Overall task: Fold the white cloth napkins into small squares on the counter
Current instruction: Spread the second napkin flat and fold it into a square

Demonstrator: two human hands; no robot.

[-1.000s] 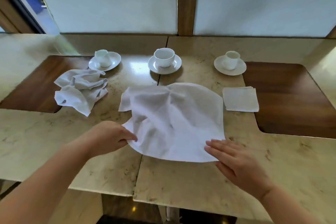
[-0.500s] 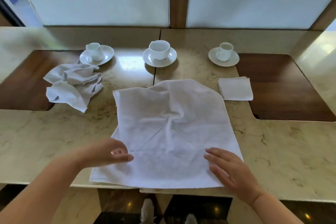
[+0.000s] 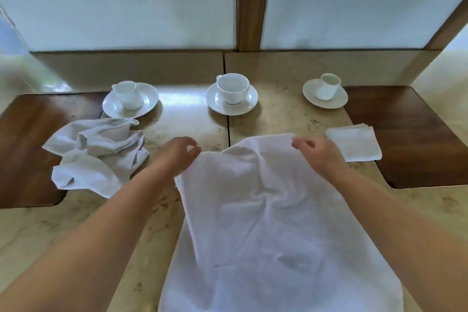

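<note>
A large white cloth napkin lies spread and wrinkled on the marble counter, running from the middle down past the near edge. My left hand sits at its far left corner, fingers curled on the cloth edge. My right hand pinches the far right corner. A crumpled white napkin lies to the left. A small folded square napkin rests to the right.
Three white cups on saucers stand along the back: left, middle, right. Dark wooden inlays flank the counter at left and right. A frosted window with a wooden post rises behind.
Both hands have moved from the napkin's near edge up to its far corners. The napkin has slid toward me and now hangs over the counter's near edge.
</note>
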